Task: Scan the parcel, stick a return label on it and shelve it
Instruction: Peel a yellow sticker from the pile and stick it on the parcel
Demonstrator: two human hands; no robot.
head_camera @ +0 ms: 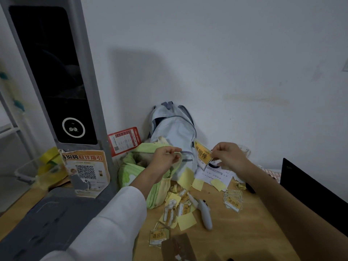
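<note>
- Several yellow return labels (pixel 158 236) lie scattered on the near part of the wooden worktop (pixel 254 232), each printed with three large black characters, 退回件, in a dark frame; a small stack of the same labels (pixel 233 202) sits a little farther and to the right.
- Among them lie plain pale-yellow backing slips (pixel 186 221) and a grey handheld scanner (pixel 205 213), untouched.
- No parcel shows anywhere in view, so I cannot tell where it is.
- Farther on, the right hand (pixel 228 156) pinches one return label (pixel 203 154) by its right edge between thumb and forefinger, held up above the worktop, print facing the camera.
- Left hand (pixel 165 157), white sleeve behind it, has fingers pressed together on something thin; likely a strip of backing, though too small to tell.
- Handling, as I judge it: the label is very light, limp paper, sticky once peeled, and apt to curl or cling to itself; best held by the edges only, adhesive side kept off the fingers.
- Beyond the hands: a green cloth bag (pixel 135 174) and a pale-blue backpack (pixel 175 136) against the far wall.
- Far left, a grey kiosk column (pixel 56 76) carries an orange poster (pixel 86 172) reading 取件指引 with a QR code; a red-bordered card (pixel 124 141) leans beside it, print too small to read.
</note>
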